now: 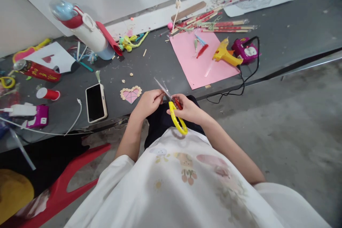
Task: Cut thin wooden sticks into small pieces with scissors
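Observation:
My right hand grips yellow-handled scissors over my lap, their blades parted and pointing up-left toward the table edge. My left hand is closed in a pinch right at the blades, holding something small that I cannot make out. Just beyond the hands, a pink heart with a pale scalloped border lies on the grey table. A smartphone lies face up to the left of the heart.
A pink paper sheet, a yellow glue gun with a black cord, a purple device and a pile of sticks lie right. A water bottle, red tubes and a charger sit left. A red plastic stool stands below.

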Tool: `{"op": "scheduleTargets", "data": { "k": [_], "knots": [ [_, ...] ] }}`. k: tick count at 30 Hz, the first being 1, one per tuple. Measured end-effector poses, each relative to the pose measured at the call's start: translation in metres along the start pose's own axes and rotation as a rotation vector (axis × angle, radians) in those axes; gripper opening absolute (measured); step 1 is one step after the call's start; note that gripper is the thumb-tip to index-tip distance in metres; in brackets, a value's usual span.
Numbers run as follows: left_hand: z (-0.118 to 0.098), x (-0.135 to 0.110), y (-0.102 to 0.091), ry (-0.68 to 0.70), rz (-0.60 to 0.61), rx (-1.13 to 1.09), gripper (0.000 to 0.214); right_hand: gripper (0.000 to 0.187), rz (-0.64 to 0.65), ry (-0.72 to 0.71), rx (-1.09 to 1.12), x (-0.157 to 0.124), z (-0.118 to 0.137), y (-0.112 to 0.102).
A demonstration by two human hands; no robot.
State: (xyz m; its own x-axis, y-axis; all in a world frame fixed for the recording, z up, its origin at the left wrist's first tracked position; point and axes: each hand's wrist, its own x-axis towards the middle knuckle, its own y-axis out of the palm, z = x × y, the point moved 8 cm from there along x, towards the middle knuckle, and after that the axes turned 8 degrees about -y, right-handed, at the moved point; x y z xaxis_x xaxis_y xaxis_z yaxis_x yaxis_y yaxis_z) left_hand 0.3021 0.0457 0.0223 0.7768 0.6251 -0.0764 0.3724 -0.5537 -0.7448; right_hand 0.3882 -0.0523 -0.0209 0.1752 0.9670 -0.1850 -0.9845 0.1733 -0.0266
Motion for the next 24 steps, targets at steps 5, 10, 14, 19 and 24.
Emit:
{"op": "scheduleTargets", "data": {
  "k": [5,10,14,19,24],
  "knots": [
    [-0.002,0.007,-0.006,-0.005,-0.011,0.084,0.030,0.053,0.017,-0.047,0.126,0.006,-0.002,0.000],
    [-0.010,0.012,-0.010,0.041,-0.025,0.178,0.028,0.052,0.011,0.004,0.169,0.007,-0.001,0.000],
    [-0.015,0.016,-0.010,0.047,-0.013,0.265,0.026,0.051,-0.020,0.046,0.223,0.006,0.004,0.001],
    [-0.024,0.012,-0.018,0.033,-0.097,0.366,0.029,0.048,-0.044,0.106,0.329,0.006,0.002,0.003],
    [-0.028,-0.020,-0.034,-0.118,-0.368,0.275,0.031,0.043,-0.091,0.111,0.378,0.006,-0.006,-0.002]
  ]
}}
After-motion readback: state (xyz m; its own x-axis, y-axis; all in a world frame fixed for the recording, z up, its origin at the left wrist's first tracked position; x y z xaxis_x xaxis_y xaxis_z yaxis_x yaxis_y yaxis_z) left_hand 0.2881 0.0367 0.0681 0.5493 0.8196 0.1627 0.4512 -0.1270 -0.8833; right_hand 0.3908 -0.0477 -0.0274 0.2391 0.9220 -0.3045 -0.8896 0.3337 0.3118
